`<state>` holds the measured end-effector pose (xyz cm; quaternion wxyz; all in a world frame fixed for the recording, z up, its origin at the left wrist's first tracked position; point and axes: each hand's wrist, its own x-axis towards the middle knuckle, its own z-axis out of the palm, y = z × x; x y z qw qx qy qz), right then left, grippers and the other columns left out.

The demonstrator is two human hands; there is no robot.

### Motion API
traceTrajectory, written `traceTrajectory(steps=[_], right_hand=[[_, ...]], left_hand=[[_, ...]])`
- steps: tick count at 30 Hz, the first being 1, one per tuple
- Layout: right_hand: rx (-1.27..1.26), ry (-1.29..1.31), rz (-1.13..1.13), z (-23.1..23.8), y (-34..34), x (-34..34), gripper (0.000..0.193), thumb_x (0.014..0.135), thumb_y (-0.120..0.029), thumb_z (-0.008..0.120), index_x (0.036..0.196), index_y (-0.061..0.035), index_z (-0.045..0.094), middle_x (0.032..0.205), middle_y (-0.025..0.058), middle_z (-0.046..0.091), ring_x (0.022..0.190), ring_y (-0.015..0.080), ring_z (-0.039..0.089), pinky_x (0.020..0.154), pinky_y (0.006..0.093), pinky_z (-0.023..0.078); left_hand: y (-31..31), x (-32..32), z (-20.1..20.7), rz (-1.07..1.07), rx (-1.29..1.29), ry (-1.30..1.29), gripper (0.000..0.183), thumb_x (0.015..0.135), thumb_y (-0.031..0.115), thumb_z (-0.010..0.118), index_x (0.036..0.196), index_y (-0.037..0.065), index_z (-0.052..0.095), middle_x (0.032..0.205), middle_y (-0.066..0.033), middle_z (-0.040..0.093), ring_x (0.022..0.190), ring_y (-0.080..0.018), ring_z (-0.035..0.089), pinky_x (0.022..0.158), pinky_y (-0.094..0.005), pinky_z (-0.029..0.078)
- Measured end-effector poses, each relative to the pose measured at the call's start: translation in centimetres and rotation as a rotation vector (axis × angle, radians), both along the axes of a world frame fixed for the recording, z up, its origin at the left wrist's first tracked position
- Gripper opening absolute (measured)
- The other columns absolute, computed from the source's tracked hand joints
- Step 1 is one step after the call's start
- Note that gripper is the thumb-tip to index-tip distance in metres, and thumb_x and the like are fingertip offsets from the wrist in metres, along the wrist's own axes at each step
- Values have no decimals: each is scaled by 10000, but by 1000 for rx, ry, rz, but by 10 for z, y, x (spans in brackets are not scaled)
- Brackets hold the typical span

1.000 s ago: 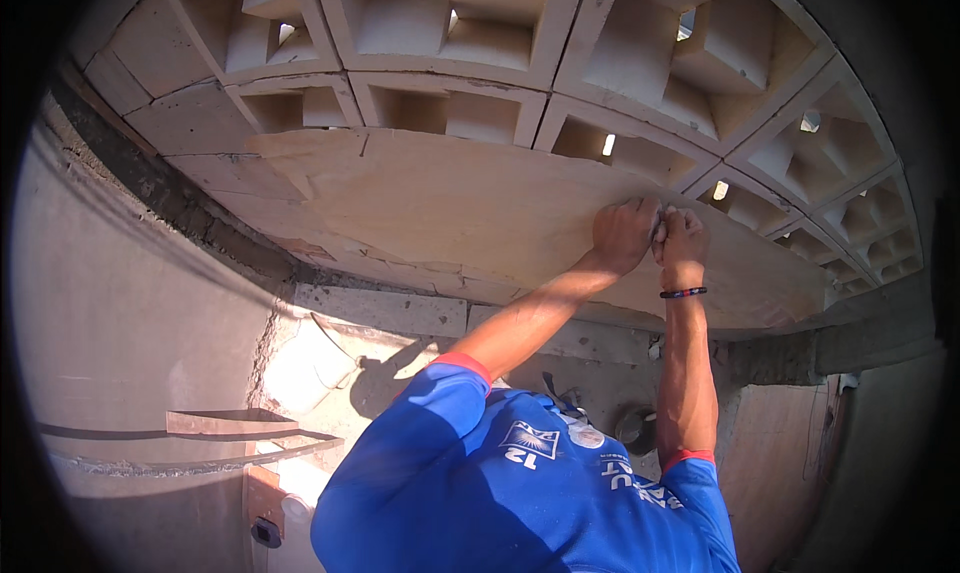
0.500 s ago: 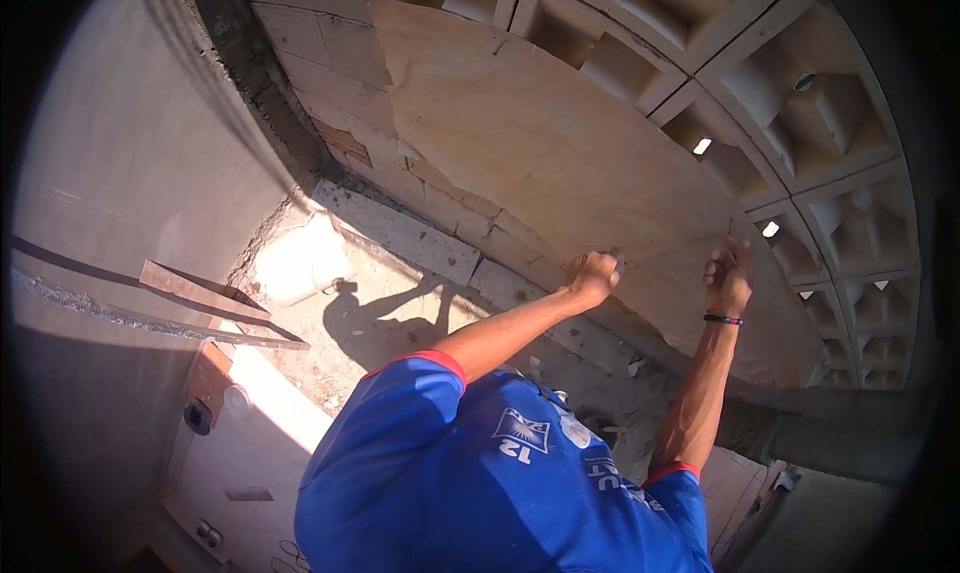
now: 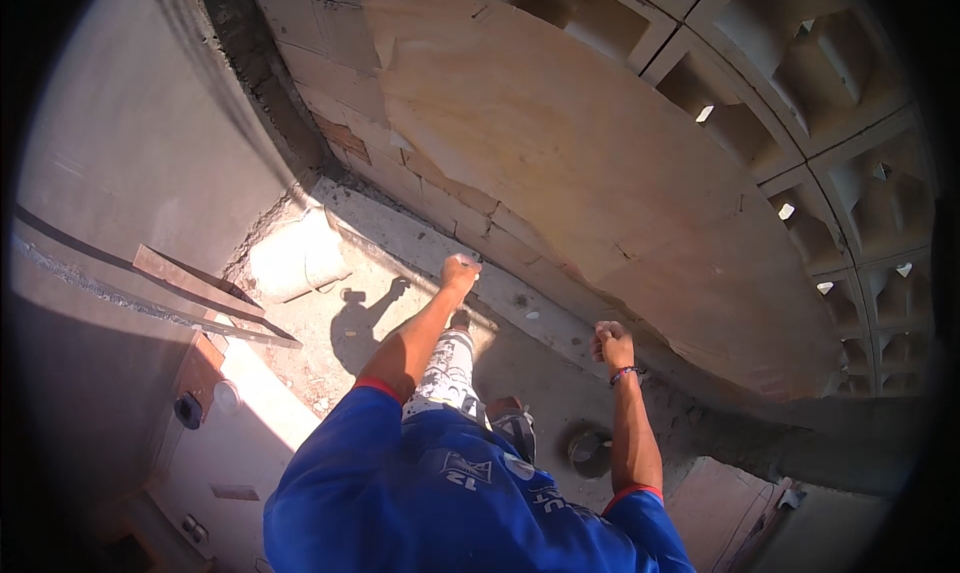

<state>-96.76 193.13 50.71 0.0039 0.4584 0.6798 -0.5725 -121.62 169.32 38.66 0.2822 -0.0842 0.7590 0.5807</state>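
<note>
My left hand (image 3: 460, 272), fingers curled in, is held out in front of me over the pale ledge at the foot of the wall. My right hand (image 3: 613, 344), with a dark beaded band at the wrist, is closed too, beside the lower edge of a large tan sheet (image 3: 600, 163). Whatever either fist may hold is too small to make out. The sheet lies against the block wall (image 3: 465, 213), its lower edge ragged. Two thin dark marks, like nails or slits, show on its lower right part.
Above the sheet are hollow ventilation blocks (image 3: 705, 103). A sunlit white container (image 3: 300, 258) stands in the left corner, near wooden boards (image 3: 200, 285) by the plastered wall. A dark bucket (image 3: 589, 453) sits by my feet. My shadow falls across the floor.
Both hands have come away from the sheet, moving left; the right one has also dropped lower. My legs and the dark bucket are now more visible.
</note>
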Motion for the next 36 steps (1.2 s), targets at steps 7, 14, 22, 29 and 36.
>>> traceTrajectory(steps=[7,14,22,29,36], right_hand=[[653,-99,428,-106,28,-43,303,862,-213,602,1087,-10,606,1017,199,630,943,346,607,801,422,477],[1243,183,81,-220,100,-79,276,885,-192,591,1122,-52,604,970,183,641,901,361,611,770,435,477],[1974,383,-90,-267,75,-103,276,861,-123,638,1133,-93,595,937,123,610,843,298,596,750,409,488],[2240,297,251,-245,25,-142,375,790,-102,706,1147,-141,600,1163,108,510,1145,355,475,905,457,435],[2309,340,246,-239,56,-159,362,787,-65,693,1131,-135,603,1157,115,510,1143,365,480,926,465,432]], left_hand=[[38,-134,-80,9,79,512,417,784,202,719,1094,-41,582,857,-160,658,749,-264,633,698,-381,482],[76,-187,-103,79,235,1053,318,813,212,712,991,0,557,772,-78,596,706,-218,576,682,-354,465],[71,-223,-165,98,281,1562,356,787,172,737,1075,37,577,824,-59,561,713,-180,557,635,-320,461],[58,-228,-173,87,63,1909,428,777,125,730,1184,148,597,960,-58,523,741,-178,572,594,-308,497],[55,-243,-178,141,-70,1935,426,788,148,716,1192,222,601,990,-51,496,754,-172,588,559,-308,517]])
